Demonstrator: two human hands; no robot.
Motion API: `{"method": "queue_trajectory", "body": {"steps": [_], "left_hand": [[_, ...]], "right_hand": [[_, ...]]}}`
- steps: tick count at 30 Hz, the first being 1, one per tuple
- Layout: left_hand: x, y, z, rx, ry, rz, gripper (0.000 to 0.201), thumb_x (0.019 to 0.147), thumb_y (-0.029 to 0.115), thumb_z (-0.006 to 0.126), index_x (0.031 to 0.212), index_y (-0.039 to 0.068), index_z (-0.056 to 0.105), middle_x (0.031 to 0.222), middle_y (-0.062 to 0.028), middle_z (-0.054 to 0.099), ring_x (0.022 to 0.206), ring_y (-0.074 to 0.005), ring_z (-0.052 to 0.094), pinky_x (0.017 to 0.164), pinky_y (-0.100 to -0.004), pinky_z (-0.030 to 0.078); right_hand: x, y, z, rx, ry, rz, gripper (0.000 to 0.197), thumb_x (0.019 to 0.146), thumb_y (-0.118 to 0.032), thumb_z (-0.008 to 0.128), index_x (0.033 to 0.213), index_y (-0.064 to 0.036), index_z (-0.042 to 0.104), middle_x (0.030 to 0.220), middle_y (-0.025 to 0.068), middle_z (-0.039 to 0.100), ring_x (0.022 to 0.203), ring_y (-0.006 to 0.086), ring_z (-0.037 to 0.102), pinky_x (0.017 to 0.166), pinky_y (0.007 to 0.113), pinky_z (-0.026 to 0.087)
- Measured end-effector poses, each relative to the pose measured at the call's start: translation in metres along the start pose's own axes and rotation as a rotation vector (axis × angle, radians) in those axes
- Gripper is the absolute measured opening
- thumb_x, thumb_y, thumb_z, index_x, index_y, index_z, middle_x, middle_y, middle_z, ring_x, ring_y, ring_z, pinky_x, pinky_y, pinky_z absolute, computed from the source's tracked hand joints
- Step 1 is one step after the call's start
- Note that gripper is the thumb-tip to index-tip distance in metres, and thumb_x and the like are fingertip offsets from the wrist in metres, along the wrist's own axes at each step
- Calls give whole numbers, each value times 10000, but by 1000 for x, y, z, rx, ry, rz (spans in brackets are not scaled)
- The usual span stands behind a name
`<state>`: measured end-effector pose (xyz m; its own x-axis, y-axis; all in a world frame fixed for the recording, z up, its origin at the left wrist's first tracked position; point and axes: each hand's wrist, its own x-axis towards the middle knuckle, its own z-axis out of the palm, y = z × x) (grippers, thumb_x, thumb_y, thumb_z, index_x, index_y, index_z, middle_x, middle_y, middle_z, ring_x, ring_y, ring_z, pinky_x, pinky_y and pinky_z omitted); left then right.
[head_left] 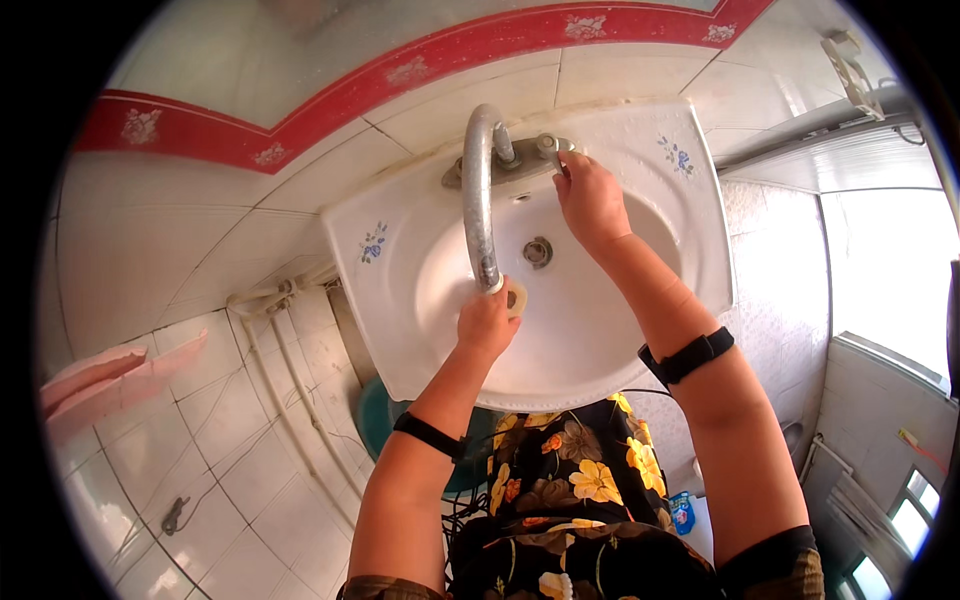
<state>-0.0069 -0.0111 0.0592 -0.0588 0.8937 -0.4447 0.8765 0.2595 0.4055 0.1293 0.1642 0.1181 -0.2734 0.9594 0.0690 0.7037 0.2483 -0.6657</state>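
A white sink (pixel 440 240) with a tall curved metal faucet (pixel 478 200) lies in front of me. At the end of the spout my left hand (pixel 484 325) is closed around a cream ring that looks like a roll of tape (pixel 519 298). The roll sits against the spout's tip, and my fingers partly hide it. My right hand (pixel 594 205) reaches over the basin, its fingers closed at the faucet handle (pixel 548 144) on the right of the faucet base. No water is seen running. The drain (pixel 537 252) shows between my hands.
A mirror with a red border (pixel 410 72) hangs behind the sink. Left of it, pipes (pixel 285 300) run down the tiled wall, near a pink cloth (pixel 120 380). A green basin (pixel 374 415) stands below the sink's left edge. A bright window (pixel 890 260) is at right.
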Motion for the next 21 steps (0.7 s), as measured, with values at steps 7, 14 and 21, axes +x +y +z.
{"method": "queue_trajectory", "body": {"steps": [7, 14, 21], "left_hand": [[-13, -2, 3, -55, 45, 10, 640, 688, 210, 757, 1240, 65, 468, 1137, -112, 481, 1008, -295, 559, 820, -394, 490], [-23, -4, 5, -83, 72, -29, 651, 689, 210, 751, 1254, 61, 463, 1129, -119, 481, 1008, -295, 556, 827, -397, 490], [-22, -6, -4, -73, 101, -44, 634, 703, 227, 732, 1238, 34, 452, 1130, -135, 468, 1027, -308, 542, 827, -412, 488]], "right_hand": [[10, 20, -14, -57, -19, -114, 239, 855, -72, 554, 1092, -59, 579, 984, 178, 606, 879, 388, 587, 764, 434, 487], [-21, -46, -49, 300, 2, -171, 233, 865, -168, 614, 1065, -49, 616, 862, 123, 592, 691, 242, 591, 660, 342, 488], [-46, -108, -63, 531, -313, -289, 244, 873, -231, 634, 963, -4, 628, 784, 97, 553, 629, 185, 572, 603, 285, 467]]}}
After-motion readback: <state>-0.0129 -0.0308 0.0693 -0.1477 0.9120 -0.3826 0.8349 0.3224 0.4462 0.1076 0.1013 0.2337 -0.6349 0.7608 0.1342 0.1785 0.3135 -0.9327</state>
